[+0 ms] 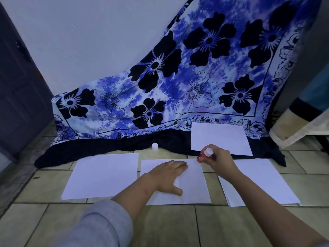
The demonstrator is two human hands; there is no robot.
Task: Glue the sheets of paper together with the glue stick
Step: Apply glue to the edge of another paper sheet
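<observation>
A white sheet of paper (192, 191) lies on the tiled floor in the middle. My left hand (168, 175) rests flat on it with straight fingers. My right hand (219, 160) grips a red glue stick (204, 155) with a white end, tilted with its tip at the sheet's far right corner. The stick's white cap (155, 146) stands upright on the floor beyond the sheets. Another sheet (103, 175) lies to the left, a small stack (258, 182) lies to the right, and one more sheet (220, 138) rests on the dark cloth edge behind.
A blue flowered cloth (195, 77) hangs down the white wall and spills onto the tiled floor (178, 227). A dark door (17, 86) stands at the left. A pale cushioned object (299, 125) sits at the right edge.
</observation>
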